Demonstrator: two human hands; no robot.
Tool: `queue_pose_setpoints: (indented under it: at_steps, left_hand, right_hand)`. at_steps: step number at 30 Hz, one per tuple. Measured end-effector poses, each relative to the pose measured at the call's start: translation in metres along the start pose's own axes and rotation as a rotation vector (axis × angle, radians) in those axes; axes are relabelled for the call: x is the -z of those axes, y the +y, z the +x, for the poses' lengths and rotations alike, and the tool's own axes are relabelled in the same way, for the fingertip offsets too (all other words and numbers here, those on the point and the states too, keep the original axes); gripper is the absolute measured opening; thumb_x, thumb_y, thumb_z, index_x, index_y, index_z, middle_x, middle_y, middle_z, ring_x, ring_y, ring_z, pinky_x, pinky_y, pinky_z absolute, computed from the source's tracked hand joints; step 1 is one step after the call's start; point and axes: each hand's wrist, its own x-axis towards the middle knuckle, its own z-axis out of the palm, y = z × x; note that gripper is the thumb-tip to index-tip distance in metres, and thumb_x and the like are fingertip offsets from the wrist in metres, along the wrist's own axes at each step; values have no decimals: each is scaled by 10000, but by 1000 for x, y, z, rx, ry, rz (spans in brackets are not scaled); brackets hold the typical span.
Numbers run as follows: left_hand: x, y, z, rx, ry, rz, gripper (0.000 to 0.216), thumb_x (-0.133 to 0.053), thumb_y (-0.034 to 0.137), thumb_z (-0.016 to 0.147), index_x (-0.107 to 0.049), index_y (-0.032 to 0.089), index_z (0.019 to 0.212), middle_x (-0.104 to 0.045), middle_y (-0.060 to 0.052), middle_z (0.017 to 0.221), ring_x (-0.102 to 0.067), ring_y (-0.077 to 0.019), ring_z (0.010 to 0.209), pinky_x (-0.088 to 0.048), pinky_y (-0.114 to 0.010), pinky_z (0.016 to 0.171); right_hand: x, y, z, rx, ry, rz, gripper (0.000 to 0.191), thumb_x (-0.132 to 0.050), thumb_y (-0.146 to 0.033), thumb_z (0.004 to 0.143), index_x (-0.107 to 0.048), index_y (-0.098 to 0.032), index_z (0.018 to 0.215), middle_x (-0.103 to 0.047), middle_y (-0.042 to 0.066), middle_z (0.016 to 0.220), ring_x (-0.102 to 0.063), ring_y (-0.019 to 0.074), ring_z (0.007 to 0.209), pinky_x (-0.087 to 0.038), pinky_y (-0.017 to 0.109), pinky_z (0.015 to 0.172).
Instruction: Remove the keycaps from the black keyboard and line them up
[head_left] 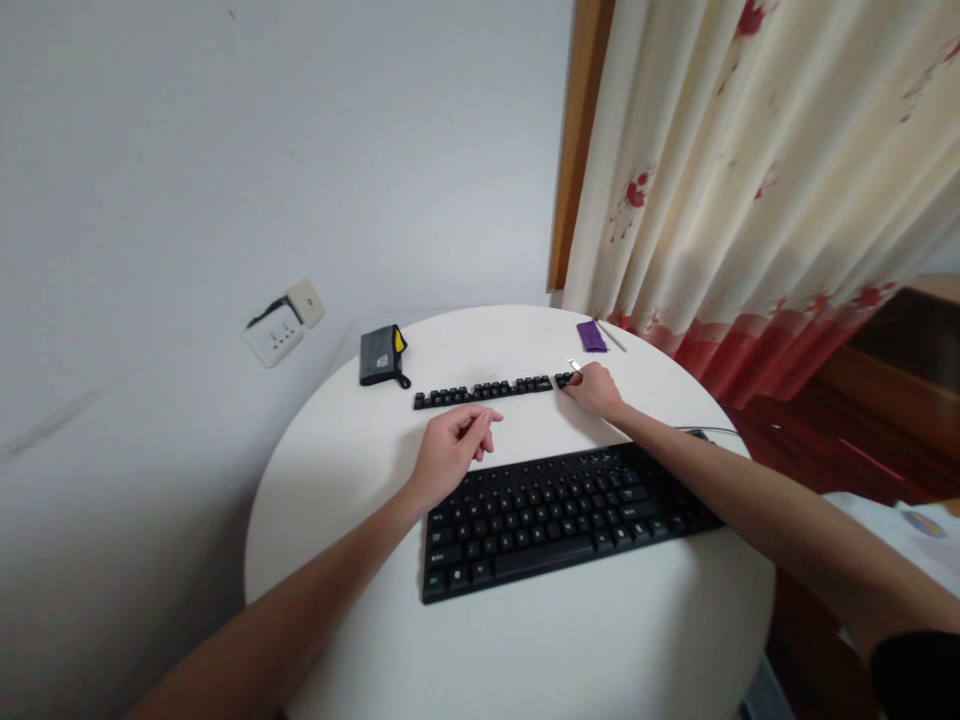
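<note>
My right hand point(595, 389) is at the right end of a row of loose black keycaps point(491, 391). A small silvery tool point(573, 365) pokes out past its closed fingers; its kind is too small to make out. Its fingertips are beside the last few keycaps and partly hide them. Over the upper left corner of a black keyboard point(555, 510) hovers my left hand point(452, 445). Its fingers are loosely curled and apart, the index stretched out, with nothing visible in them. The keyboard lies slightly turned on the white round table point(352, 520); my right forearm covers part of its right side.
A grey pouch point(380, 357) with a yellow patch and a loop lies at the table's back left. Toward the back right are a purple pouch point(592, 337) and a thin pale stick point(613, 337). Wall sockets point(274, 334) are at left, a curtain point(697, 200) at right.
</note>
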Motion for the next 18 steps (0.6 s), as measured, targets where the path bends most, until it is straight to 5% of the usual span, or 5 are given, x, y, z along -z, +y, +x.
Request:
queue_pose_setpoints:
  at_steps: [8, 14, 18]
  left_hand:
    - [1, -1, 0, 4, 19, 29, 299, -560, 392, 935, -700, 127, 937, -596, 12, 584, -511, -84, 485, -417, -189, 481]
    - [2, 1, 1, 7, 15, 27, 278, -562, 368, 931, -700, 127, 930, -588, 15, 579, -510, -82, 485, -409, -186, 480]
    - [1, 3, 0, -1, 14, 30, 273, -560, 363, 933, -702, 129, 938, -592, 12, 588, -510, -81, 489, -411, -188, 482]
  right_hand:
    - [27, -7, -5, 94, 106, 76, 120, -739, -235, 726, -740, -135, 792, -717, 85, 786, -638, 191, 727, -434, 261, 654]
    - [86, -5, -32, 172, 287, 543, 528, -400, -515, 966, -668, -150, 694, -603, 49, 605, -536, 158, 552, -408, 284, 557]
    - [110, 4, -72, 308, 339, 627, 588, -351, -605, 970, -665, -172, 725, -632, 68, 731, -589, 178, 719, -447, 289, 670]
